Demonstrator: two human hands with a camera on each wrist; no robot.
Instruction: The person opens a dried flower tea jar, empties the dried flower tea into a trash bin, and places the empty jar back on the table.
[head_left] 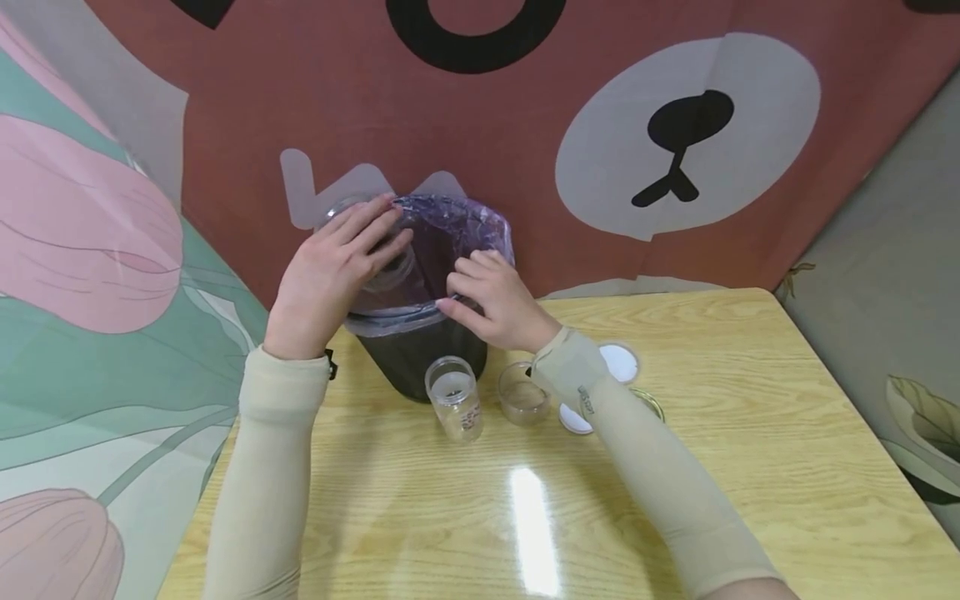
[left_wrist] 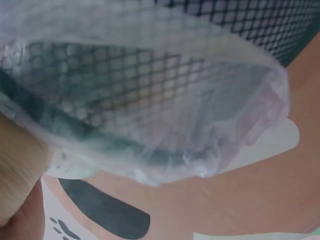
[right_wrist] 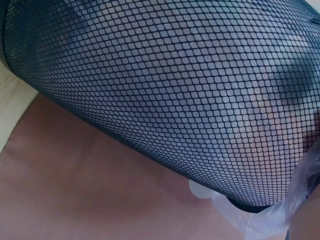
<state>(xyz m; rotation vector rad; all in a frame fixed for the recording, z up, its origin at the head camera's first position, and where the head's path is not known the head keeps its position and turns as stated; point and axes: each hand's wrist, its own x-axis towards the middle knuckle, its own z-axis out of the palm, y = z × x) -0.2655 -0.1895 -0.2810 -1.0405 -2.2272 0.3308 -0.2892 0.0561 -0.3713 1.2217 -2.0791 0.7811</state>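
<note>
A black mesh wastebasket (head_left: 405, 358) with a translucent purple-tinted liner (head_left: 480, 221) stands at the table's back edge. My left hand (head_left: 330, 267) is at its left rim, fingers laid over a clear plastic jar (head_left: 393, 271) tilted at the opening; the thumb is hidden. My right hand (head_left: 498, 300) grips the basket's front right rim through the liner, thumb outside and fingers curled over the inner side. In the right wrist view the mesh wall (right_wrist: 175, 90) fills most of the picture, with the liner's edge (right_wrist: 270, 220) by the hand.
Before the basket a clear jar (head_left: 453, 400) stands upright, beside a low clear container (head_left: 522, 400). Two white discs (head_left: 618, 362) and a gold-edged ring (head_left: 648, 402) lie by the right forearm. A printed cloth (head_left: 525, 125) hangs right behind the basket.
</note>
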